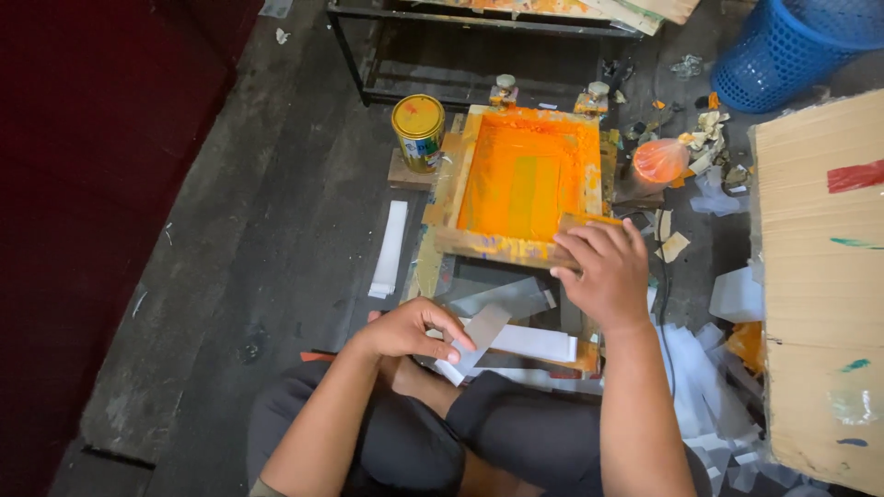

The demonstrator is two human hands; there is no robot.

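Dark, worn floorboards fill the scene, and the person sits on them with knees drawn up, working at a low spot in front of the legs. Straight ahead lies a wooden printing frame, its mesh thickly coated with bright orange ink. The right hand rests on the near right corner of that frame, fingers curled over its front rail and over a flat ink-stained wooden piece lying there; whether it truly grips that piece cannot be told. The left hand sits lower, just in front of the knee, with thumb and fingers pinched on a grey-white strip that slants up toward the frame. More pale strips lie under and beside it, just below the frame's front edge. A yellow tin can stands on a small wooden block just beside the frame's far left corner, and a long white strip lies on the floor to the left. Right of the frame sits an orange-filled plastic bag among paper scraps. A large cardboard sheet with paint smears covers the right side, a blue plastic basket stands at the top right, and a dark metal rack crosses the top.
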